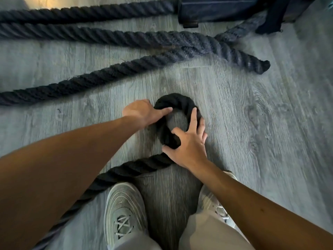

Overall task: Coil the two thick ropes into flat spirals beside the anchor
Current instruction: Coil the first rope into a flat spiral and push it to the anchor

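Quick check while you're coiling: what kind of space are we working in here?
Probably an indoor gym or training room. The floor is grey wood-look plank, thick battle-style ropes lie stretched across it, and they run toward a dark heavy base at the top, likely the anchor. The person wears athletic shoes.

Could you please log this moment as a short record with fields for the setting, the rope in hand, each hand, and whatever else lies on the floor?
setting: grey wood-look floor, seen from above
coil: first tight loop of dark thick rope, lying flat
left hand: pressing the loop's left side
right hand: gripping the loop's right and near side
rope tail: runs back past the left shoe
other rope lengths: uncoiled, stretched across the floor beyond
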Available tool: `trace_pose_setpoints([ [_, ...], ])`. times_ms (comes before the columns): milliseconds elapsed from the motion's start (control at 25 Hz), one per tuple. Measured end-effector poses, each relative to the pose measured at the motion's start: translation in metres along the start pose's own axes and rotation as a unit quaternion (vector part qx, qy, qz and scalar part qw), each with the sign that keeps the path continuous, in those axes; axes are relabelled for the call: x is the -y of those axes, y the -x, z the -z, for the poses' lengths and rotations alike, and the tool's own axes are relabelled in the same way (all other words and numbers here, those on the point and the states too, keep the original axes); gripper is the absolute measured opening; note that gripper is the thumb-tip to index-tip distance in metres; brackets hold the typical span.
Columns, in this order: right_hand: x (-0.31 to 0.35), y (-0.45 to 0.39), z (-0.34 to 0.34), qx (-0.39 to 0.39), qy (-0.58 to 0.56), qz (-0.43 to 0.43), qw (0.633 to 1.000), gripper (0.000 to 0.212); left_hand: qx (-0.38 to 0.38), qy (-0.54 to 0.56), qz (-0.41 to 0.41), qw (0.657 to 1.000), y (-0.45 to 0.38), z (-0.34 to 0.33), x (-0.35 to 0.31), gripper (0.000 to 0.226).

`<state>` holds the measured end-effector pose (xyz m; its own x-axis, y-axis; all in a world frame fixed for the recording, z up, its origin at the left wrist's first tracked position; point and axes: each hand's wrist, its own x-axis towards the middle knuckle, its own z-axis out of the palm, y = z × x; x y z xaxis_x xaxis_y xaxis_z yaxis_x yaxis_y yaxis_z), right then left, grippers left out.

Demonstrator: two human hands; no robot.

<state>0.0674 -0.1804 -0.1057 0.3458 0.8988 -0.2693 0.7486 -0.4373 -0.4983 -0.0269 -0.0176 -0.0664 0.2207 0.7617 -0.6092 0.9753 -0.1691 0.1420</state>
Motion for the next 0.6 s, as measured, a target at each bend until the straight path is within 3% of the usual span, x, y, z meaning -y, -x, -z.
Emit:
trace_pose_setpoints([
  [80, -0.009, 0.002, 0.006, 0.025, -0.01, 0.043, 0.999, 0.032, -0.046, 0.006, -0.084, 0.995, -0.013, 0.011, 0.004, 0.085],
  [160, -0.015, 0.001, 0.01, 0.05, -0.022, 0.058, 0.997, 0.031, -0.032, -0.001, -0.189, 0.981, -0.025, 0.019, 0.011, 0.081],
  [240, -0.016, -0.003, 0.015, 0.078, -0.02, 0.064, 0.995, 0.032, -0.009, -0.007, -0.239, 0.971, -0.029, 0.018, 0.016, 0.071],
  [440, -0.021, -0.034, 0.039, 0.14, -0.035, 0.079, 0.986, 0.034, -0.074, 0.017, -0.188, 0.979, -0.029, 0.001, 0.029, 0.051],
  [600, -0.027, -0.059, 0.065, 0.082, -0.112, -0.002, 0.99, 0.061, -0.082, 0.045, -0.089, 0.992, -0.017, 0.01, 0.052, 0.052],
])
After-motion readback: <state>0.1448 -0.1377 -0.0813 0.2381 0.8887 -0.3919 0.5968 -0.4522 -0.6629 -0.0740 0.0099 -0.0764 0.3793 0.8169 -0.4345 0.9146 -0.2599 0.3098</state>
